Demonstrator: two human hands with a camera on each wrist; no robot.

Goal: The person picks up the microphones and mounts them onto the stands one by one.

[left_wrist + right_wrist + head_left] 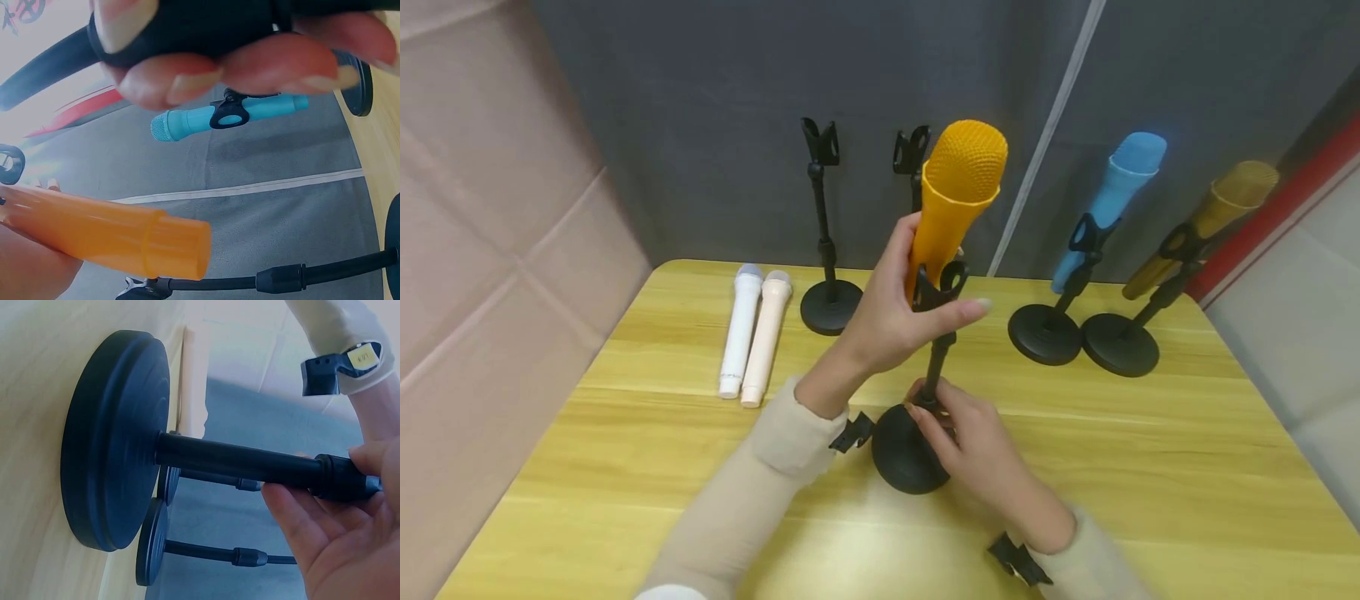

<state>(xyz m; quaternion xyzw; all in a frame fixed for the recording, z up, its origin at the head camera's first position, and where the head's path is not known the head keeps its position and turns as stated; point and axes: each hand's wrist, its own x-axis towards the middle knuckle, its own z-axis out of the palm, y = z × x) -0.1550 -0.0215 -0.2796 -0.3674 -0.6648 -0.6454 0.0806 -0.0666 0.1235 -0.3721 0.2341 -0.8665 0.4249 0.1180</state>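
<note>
In the head view my left hand point(887, 321) holds an orange microphone point(955, 192) by its body, fingers behind it and thumb stretched across the stand. The microphone leans with its mesh head up, just behind the clip point(935, 293) of a black microphone stand point(904, 454); I cannot tell whether it sits in the clip. Lower down, my right hand point(981, 437) grips the stand's pole near the round base, which is tilted. In the right wrist view fingers curl round the pole point(237, 461). The left wrist view shows the microphone's smooth tail end point(178, 247).
A white microphone point(741, 329) and a pale pink microphone point(767, 337) lie side by side on the wooden table point(647, 433). One bare stand point(830, 307) stands behind, another partly hidden. At right, two stands hold a blue microphone point(1105, 200) and a brownish-gold microphone point(1228, 196).
</note>
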